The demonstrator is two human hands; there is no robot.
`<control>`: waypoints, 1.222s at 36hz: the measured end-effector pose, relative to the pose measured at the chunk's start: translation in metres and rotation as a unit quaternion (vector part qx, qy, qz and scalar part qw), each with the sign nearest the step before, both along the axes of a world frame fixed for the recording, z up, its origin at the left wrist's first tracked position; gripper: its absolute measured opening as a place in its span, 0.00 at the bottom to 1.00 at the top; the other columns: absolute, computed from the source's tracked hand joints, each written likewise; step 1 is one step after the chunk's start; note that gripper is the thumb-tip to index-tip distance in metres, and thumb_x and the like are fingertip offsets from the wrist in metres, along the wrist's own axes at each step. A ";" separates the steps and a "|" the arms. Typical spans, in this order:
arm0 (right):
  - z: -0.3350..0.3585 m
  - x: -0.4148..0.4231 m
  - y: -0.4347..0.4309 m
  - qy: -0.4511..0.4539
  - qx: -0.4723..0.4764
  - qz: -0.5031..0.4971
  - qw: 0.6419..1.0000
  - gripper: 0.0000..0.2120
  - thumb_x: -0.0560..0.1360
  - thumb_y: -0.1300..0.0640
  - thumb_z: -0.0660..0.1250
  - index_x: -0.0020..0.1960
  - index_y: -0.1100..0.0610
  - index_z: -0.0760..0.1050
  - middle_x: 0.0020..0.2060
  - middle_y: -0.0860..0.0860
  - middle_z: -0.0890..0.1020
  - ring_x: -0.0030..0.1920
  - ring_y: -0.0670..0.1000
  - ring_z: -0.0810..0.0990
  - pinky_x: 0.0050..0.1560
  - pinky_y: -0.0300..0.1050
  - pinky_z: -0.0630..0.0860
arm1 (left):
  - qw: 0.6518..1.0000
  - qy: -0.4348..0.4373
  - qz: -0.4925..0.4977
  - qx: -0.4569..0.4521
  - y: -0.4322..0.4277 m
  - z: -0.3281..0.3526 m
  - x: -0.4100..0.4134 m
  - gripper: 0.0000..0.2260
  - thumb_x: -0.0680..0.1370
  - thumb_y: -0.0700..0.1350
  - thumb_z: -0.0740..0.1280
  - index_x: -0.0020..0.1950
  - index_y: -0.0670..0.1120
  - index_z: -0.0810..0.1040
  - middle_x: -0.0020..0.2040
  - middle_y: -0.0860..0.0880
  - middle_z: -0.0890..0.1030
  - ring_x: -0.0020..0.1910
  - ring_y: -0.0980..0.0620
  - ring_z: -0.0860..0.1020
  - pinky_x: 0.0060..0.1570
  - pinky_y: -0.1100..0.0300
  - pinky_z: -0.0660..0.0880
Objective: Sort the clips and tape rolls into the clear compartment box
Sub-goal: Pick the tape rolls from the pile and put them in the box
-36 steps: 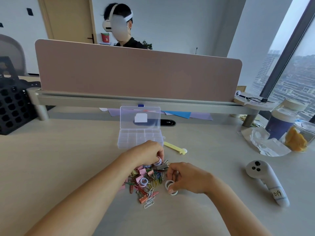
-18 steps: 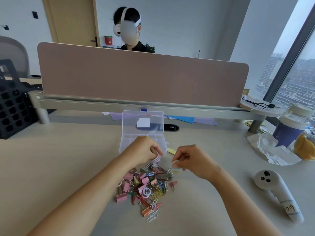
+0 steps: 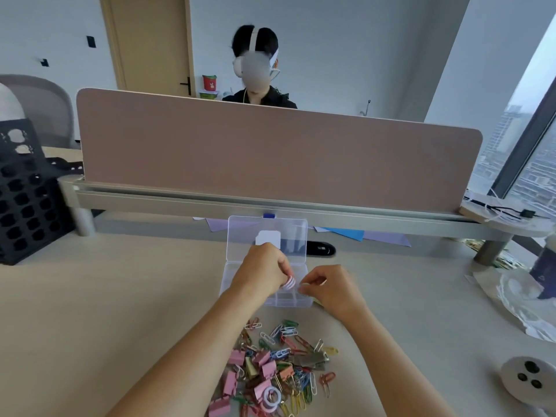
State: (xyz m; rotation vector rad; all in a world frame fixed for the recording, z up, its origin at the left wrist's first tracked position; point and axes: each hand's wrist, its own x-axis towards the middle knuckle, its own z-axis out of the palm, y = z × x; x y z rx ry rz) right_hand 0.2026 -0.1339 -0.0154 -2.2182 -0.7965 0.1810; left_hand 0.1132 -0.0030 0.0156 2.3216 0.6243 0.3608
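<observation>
The clear compartment box (image 3: 293,300) sits open on the desk, its lid (image 3: 267,236) standing upright behind it. My left hand (image 3: 261,272) hovers over the box and pinches a small stack of pink and white tape rolls (image 3: 289,284). Beside it, my right hand (image 3: 329,285) pinches a thin pale roll (image 3: 304,285) over the box's right compartments. Nearer to me lies a heap of coloured paper clips and pink binder clips (image 3: 279,368), with a lilac tape roll (image 3: 271,395) on it.
A pink desk divider (image 3: 270,155) on a grey rail closes the far side, with a person seated behind it. A black crate (image 3: 27,194) stands at the left. A white controller (image 3: 529,379), crumpled plastic (image 3: 517,299) and a dark pen (image 3: 320,248) lie to the right.
Both hands lifted from the clip heap and moved away from me to above the open box, each carrying its tape rolls. The camera tilted so the heap now sits lower in view.
</observation>
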 end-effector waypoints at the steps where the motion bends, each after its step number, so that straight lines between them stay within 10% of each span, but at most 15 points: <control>1: -0.001 0.001 0.000 -0.009 -0.007 0.003 1.000 0.04 0.67 0.54 0.76 0.41 0.51 0.82 0.34 0.44 0.82 0.35 0.42 0.79 0.30 0.28 0.71 | 1.000 0.008 0.000 0.006 0.000 0.000 0.002 0.10 0.71 0.35 0.70 0.38 0.49 0.86 0.32 0.55 0.79 0.32 0.59 0.76 0.28 0.69 0.68; 37: -0.009 0.019 -0.016 -0.022 0.065 0.023 0.997 0.06 0.71 0.60 0.69 0.39 0.50 0.82 0.36 0.44 0.83 0.38 0.40 0.78 0.38 0.30 0.71 | 0.988 0.118 -0.083 0.052 -0.023 0.009 0.029 0.11 0.65 0.43 0.80 0.45 0.46 0.84 0.49 0.46 0.82 0.41 0.49 0.78 0.39 0.59 0.71; 44: -0.002 0.003 -0.019 -0.009 0.006 0.109 0.994 0.05 0.70 0.59 0.71 0.40 0.50 0.83 0.36 0.43 0.83 0.35 0.37 0.76 0.37 0.30 0.69 | 0.996 0.052 -0.059 0.034 -0.004 0.000 -0.007 0.04 0.72 0.40 0.74 0.40 0.49 0.83 0.36 0.55 0.77 0.38 0.54 0.77 0.31 0.66 0.67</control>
